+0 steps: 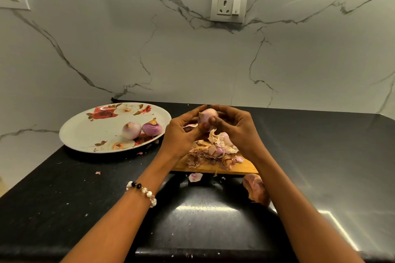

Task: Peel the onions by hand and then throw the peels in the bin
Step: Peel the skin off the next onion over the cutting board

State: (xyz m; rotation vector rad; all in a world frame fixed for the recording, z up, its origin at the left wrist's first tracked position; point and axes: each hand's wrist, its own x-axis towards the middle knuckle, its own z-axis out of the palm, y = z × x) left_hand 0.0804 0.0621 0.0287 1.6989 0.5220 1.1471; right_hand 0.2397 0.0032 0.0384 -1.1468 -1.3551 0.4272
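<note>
Here we see left hand (181, 132) and right hand (233, 128) both gripping one onion (207, 118) with curled fingers, above the peel pile (211, 153) on the cutting board (245, 166)

Onion (207, 118) in both hands' grip above peel pile (211, 152) on board (245, 166)

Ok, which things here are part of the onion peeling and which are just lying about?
Part of the job: onion in both hands, left hand, right hand, two onions on the floral plate, peel pile, chopping board, unpeeled onion.
Lying about: wall socket, beaded bracelet.
</note>
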